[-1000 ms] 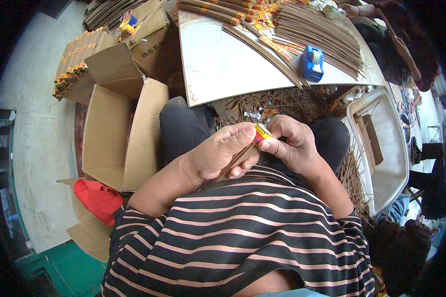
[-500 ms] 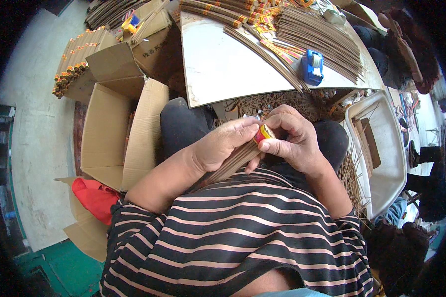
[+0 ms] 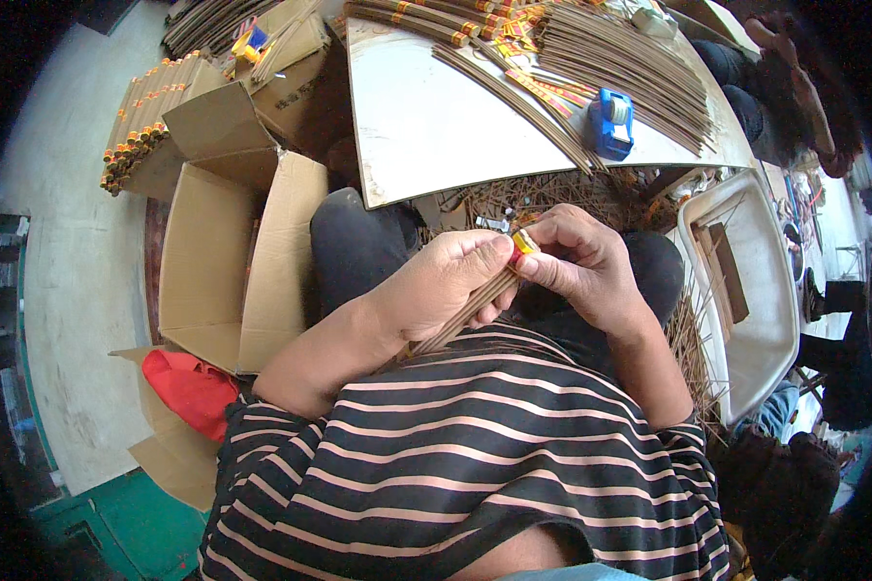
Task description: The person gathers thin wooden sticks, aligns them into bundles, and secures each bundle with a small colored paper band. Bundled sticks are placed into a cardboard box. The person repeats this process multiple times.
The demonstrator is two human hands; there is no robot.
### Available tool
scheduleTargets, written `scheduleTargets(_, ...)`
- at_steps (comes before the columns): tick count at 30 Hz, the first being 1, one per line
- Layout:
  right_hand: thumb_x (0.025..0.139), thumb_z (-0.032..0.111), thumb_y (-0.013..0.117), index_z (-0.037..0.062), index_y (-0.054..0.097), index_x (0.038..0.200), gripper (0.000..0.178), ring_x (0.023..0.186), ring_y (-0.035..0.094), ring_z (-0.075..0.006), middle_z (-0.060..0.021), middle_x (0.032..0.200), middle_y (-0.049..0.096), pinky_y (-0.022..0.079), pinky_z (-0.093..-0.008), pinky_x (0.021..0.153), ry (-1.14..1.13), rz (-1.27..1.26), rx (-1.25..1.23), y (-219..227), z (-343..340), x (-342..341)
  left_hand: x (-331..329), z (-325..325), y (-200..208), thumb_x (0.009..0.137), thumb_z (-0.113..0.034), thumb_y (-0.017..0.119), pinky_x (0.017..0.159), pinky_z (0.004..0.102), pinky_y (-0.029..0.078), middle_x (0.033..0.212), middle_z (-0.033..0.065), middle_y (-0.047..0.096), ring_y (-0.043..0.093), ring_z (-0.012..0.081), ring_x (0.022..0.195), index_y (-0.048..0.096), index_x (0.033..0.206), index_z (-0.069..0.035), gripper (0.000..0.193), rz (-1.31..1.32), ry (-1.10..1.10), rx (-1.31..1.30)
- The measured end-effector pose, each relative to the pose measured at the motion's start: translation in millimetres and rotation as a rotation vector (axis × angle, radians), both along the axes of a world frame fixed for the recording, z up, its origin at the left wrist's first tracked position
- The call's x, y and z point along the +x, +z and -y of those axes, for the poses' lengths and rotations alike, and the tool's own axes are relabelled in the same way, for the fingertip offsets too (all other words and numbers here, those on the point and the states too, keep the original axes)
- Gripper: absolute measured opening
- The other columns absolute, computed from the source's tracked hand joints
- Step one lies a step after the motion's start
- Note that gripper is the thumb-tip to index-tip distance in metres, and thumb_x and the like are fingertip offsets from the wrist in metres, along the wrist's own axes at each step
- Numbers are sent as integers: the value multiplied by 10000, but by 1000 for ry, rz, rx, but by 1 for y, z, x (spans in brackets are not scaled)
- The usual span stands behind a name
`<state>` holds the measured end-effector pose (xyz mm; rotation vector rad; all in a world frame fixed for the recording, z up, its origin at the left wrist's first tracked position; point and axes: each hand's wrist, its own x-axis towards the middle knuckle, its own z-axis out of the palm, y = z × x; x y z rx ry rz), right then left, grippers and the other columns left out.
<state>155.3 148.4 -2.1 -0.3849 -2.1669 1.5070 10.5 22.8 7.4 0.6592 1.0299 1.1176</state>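
A bundle of thin brown incense sticks (image 3: pixel 467 315) slants across my lap, its upper end toward the right. My left hand (image 3: pixel 438 279) is wrapped round it, with the thumb along the top. At that end sits a red and yellow paper band (image 3: pixel 522 243). Thumb and forefinger of my right hand (image 3: pixel 586 269) pinch the band at its edge. The lower end of the bundle goes out of sight behind my left wrist.
A white table (image 3: pixel 407 116) ahead bears loose incense sticks (image 3: pixel 630 73), printed paper bands (image 3: pixel 547 92) and a blue tape dispenser (image 3: pixel 611 126). An open cardboard box (image 3: pixel 208 257) stands left, banded bundles (image 3: pixel 150 121) beyond it. On the right is a white plastic tub (image 3: pixel 770 339).
My left hand has closed further round the bundle, covering more of it. My right hand has shifted slightly right, still at the band.
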Motion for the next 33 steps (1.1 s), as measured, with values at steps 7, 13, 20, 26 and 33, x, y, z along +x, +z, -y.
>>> scheduleTargets(7,750,233,709,12,627,860,260,667,492,-131,-43,717,524,409,-250,591,32,-8,-83,-3,-2,1,0,-2,-4,940,-342,429,499,155,408,714,11,536,497,47,580,529,956,-43,315,46,9,-23)
scheduleTargets(13,773,234,688,16,633,890,253,677,500,-137,-47,738,533,413,-256,596,63,-40,-108,-12,-8,2,3,-5,-2,937,-306,452,497,155,402,715,1,533,489,39,579,527,970,-42,277,-28,9,-45)
scheduleTargets(20,802,222,666,16,639,937,248,737,522,-116,-54,787,562,436,-252,659,47,12,-249,-17,-12,5,4,-15,-3,941,-321,436,494,156,400,729,-2,525,473,36,569,512,945,-43,288,-181,-7,-56)
scheduleTargets(26,875,216,570,-12,595,984,254,776,528,-105,-37,917,584,441,-244,705,-225,44,-268,-35,-57,10,3,-40,-8,947,-347,403,455,170,365,668,-17,488,440,43,515,498,916,-56,307,-306,18,-53)
scheduleTargets(33,822,214,596,-28,596,1033,321,734,522,-120,-56,858,561,459,-248,638,-675,261,-294,-61,-176,17,-21,-134,0,936,-355,429,420,157,353,686,15,512,433,37,477,491,926,-40,321,-191,125,73)
